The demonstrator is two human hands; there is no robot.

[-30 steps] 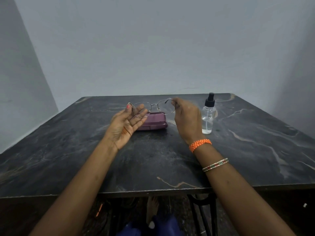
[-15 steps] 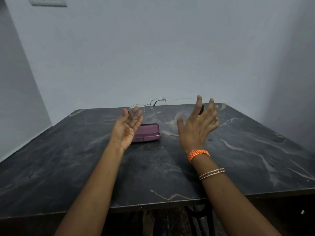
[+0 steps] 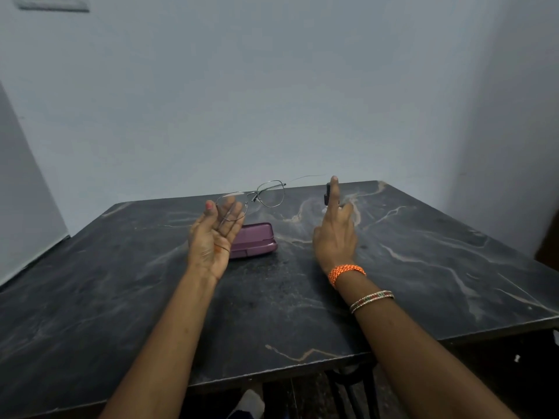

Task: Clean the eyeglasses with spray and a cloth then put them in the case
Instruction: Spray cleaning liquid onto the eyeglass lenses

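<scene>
Thin metal-framed eyeglasses (image 3: 270,194) hang in the air above the table's far side. My left hand (image 3: 211,240), palm up, pinches them at the left lens between thumb and fingertips. One temple arm sticks out to the right. The shut purple case (image 3: 257,241) lies on the table just behind my left hand. My right hand (image 3: 334,237) covers the spray bottle (image 3: 327,194), of which only the black cap shows. Its fingers curl round the bottle and the index finger stands straight up beside the cap. No cloth is in view.
The dark marble table (image 3: 423,267) reaches to a pale wall at the back and on both sides. Its front edge runs just under my forearms. A switch plate (image 3: 53,3) is on the wall at top left.
My right hand let go of the glasses' right side, spread open, then closed in around the spray bottle. My left hand kept hold of the glasses. The camera tilted up.
</scene>
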